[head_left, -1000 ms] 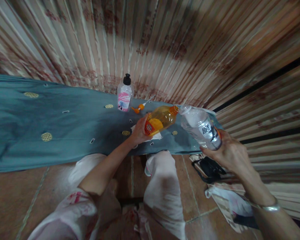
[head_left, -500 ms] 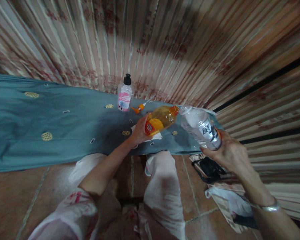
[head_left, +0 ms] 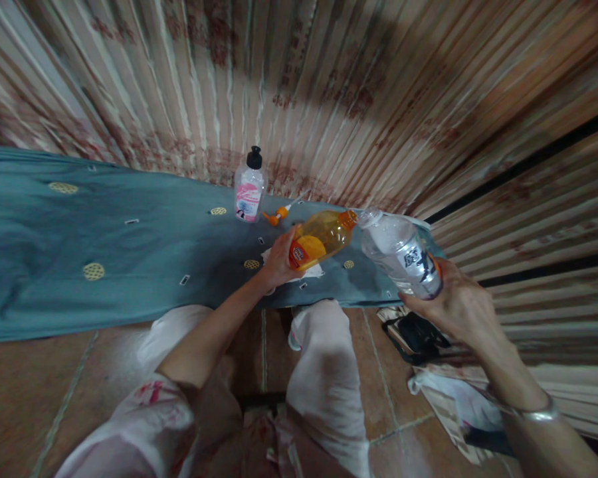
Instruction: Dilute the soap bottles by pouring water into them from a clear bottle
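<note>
My left hand (head_left: 280, 257) is wrapped round the lower part of an orange bottle (head_left: 329, 234), which tilts with its mouth up to the right. In my right hand (head_left: 451, 295) is a clear plastic bottle (head_left: 393, 249) with a black-and-silver label, gripped near its base and tilted to the left. The two bottle mouths meet, or nearly so, above the cloth. Behind my left hand an orange pump top (head_left: 277, 216) with a thin tube lies on its side. A clear bottle with a black cap (head_left: 249, 189) and pink label stands upright beside it.
A teal patterned cloth (head_left: 144, 245) covers the long low surface before me. A pleated curtain (head_left: 279, 99) hangs close behind it. White paper (head_left: 315, 271) lies under the orange bottle. On the tiled floor at right are a black bag (head_left: 416, 335) and some white cloth (head_left: 458, 395).
</note>
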Action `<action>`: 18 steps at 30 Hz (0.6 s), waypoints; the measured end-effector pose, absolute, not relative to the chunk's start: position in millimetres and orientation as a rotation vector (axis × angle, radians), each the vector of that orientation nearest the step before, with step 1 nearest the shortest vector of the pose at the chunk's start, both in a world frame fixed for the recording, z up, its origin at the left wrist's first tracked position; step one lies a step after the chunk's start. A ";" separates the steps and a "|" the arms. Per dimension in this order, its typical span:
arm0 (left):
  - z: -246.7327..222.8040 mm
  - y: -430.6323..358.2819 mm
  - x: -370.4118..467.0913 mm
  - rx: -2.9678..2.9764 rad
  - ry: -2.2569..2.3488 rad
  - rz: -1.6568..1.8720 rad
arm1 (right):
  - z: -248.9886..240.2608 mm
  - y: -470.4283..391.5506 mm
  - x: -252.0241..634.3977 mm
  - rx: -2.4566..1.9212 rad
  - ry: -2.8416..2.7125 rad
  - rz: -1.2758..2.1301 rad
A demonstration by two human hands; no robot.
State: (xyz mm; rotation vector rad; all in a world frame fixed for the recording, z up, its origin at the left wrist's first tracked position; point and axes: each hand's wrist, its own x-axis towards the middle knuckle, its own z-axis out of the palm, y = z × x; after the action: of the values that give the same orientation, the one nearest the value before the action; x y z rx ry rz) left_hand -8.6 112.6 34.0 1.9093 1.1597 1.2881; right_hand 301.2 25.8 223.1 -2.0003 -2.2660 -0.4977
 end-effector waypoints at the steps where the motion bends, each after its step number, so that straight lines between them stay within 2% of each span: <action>1: 33.4 112.9 -8.3 1.911 1.162 1.288 | 222.7 25.7 301.6 -1.997 -2.261 -0.507; 18: 35.8 111.2 -8.3 1.902 1.161 1.299 | 224.7 23.1 298.1 -2.059 -2.211 -0.443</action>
State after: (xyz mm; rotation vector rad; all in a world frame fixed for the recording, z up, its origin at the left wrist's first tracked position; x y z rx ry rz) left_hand -8.3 111.2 35.8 1.9022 1.1611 1.2987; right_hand 298.1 23.1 224.7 -2.0586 -2.2114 -0.4431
